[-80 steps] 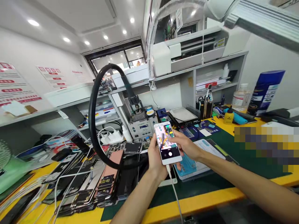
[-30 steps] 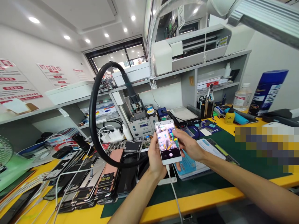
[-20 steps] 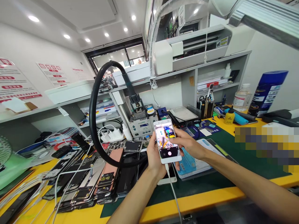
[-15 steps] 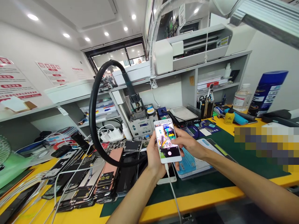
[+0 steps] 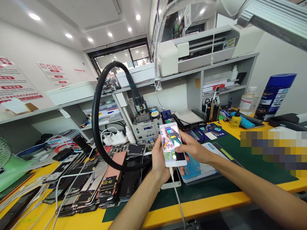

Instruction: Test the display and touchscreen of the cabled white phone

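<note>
A white smartphone [image 5: 172, 145] is held upright above the bench, its lit screen showing a camera picture. My left hand [image 5: 158, 159] wraps its left edge and back. My right hand [image 5: 193, 150] grips the right edge, with the thumb reaching onto the lower part of the screen. A white cable [image 5: 178, 201] hangs from the phone's bottom end and runs down past the yellow bench edge. Under the hands lie another white phone [image 5: 171, 183] and a blue card [image 5: 192, 167] on the green mat [image 5: 251, 159].
Piles of dismantled phones [image 5: 96, 185] and white cables cover the left bench. A thick black hose [image 5: 96, 118] loops up to a grey rework station [image 5: 146, 126]. Bottles, a blue can [image 5: 274, 95] and tools stand at the right; shelves run behind.
The phone stays in both hands, tilting slightly. The picture on its screen has changed, and my right thumb has come down onto the lower screen.
</note>
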`<action>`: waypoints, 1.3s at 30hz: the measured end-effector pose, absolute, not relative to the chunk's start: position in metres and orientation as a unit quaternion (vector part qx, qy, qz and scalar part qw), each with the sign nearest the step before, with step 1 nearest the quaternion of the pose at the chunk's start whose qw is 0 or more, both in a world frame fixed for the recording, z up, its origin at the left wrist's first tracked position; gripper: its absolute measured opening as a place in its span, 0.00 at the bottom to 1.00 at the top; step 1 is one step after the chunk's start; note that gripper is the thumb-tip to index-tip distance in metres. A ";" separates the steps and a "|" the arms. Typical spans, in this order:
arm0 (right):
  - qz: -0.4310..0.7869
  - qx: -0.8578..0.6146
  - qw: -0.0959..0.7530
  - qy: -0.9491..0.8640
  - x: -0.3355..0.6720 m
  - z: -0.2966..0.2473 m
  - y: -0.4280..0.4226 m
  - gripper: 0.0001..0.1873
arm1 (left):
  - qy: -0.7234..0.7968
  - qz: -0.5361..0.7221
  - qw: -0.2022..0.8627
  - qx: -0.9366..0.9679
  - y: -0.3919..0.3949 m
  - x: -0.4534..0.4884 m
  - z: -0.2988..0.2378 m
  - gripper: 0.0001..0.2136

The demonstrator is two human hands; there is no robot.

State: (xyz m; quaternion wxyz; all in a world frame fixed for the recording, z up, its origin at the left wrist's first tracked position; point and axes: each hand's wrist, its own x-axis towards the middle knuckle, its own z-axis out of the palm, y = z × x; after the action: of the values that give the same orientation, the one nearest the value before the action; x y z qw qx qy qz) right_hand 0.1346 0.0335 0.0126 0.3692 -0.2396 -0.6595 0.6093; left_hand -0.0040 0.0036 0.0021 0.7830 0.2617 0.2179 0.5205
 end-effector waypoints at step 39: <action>0.730 -0.294 0.357 -0.503 0.126 0.000 0.052 0.09 | 0.213 0.501 0.787 0.290 0.002 -0.004 0.002 0.27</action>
State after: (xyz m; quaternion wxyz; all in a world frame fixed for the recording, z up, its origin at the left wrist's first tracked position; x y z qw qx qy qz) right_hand 0.1257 0.0519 0.0001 0.3571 -0.2940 -0.5031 0.7300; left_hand -0.0036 0.0024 0.0022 0.7873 0.2897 0.2126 0.5010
